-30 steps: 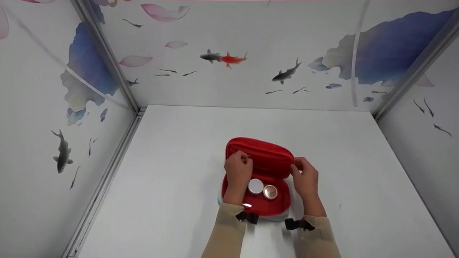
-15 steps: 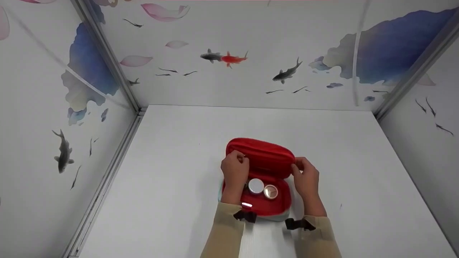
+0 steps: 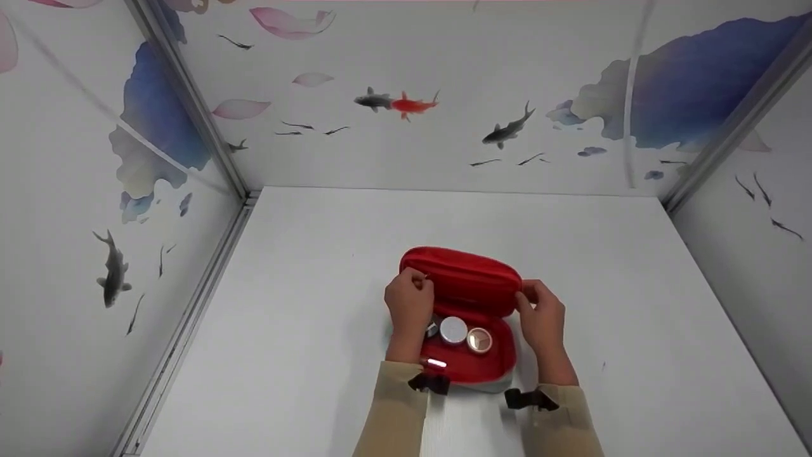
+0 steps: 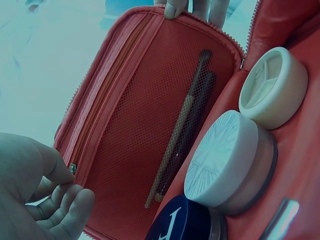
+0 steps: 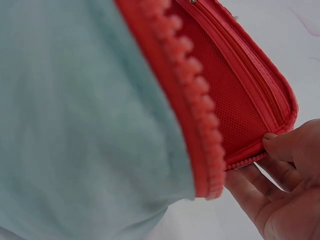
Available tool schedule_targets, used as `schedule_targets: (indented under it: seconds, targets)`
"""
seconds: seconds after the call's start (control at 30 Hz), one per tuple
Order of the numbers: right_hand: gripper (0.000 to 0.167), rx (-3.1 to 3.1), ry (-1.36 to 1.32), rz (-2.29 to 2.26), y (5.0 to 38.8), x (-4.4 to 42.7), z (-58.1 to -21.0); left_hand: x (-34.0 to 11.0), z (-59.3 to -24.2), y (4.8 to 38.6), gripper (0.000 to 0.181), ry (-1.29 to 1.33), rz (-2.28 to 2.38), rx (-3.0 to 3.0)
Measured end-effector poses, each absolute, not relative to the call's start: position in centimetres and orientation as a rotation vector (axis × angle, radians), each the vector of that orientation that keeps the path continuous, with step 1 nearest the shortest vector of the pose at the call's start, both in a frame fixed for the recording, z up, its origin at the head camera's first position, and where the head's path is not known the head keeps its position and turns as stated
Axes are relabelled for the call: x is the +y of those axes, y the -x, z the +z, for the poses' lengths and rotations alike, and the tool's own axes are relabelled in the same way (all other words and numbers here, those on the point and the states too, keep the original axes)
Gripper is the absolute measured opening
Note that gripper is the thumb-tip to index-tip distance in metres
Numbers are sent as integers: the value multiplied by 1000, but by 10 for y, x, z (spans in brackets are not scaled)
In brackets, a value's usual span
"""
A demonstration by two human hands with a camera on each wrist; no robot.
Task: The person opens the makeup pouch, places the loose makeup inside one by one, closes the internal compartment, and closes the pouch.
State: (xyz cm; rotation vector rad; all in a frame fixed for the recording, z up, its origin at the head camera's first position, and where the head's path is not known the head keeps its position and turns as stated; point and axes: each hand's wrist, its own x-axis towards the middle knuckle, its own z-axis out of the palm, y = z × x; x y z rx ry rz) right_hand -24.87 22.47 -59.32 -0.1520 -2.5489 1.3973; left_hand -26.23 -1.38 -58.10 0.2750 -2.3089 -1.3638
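A red-lined makeup bag (image 3: 472, 368) lies unzipped, its lid (image 3: 460, 257) standing up. My left hand (image 3: 409, 304) is at the lid's left side; in the left wrist view, its thumb and finger pinch the pull at the metal zipper slider (image 4: 73, 168) of the mesh pocket (image 4: 145, 115). Behind the mesh lie slim makeup brushes (image 4: 175, 140). My right hand (image 3: 543, 317) grips the lid's right edge, thumb on the inside. In the bag's base sit a white-lidded jar (image 3: 453, 331), a round compact (image 3: 479, 341) and a dark-lidded jar (image 4: 182, 220), partly hidden by my left hand in the head view.
A shiny tube-like item (image 3: 435, 363) lies at the front left of the base. The bag's pale blue-green outside (image 5: 90, 115) fills much of the right wrist view. White table (image 3: 304, 273) surrounds the bag, with printed walls (image 3: 444, 152) behind and at both sides.
My left hand has slid left along the lid, pinching the zipper pull, uncovering more of the base's left side. My right hand keeps its hold on the lid almost without moving.
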Motion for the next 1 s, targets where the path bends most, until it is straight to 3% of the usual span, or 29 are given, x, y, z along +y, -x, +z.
schedule_targets:
  seconds: [1.0]
  targets:
    - [20,-2555,201,1434,245,224,-597,-34,-582,262,8,-429,-1359,-2293]
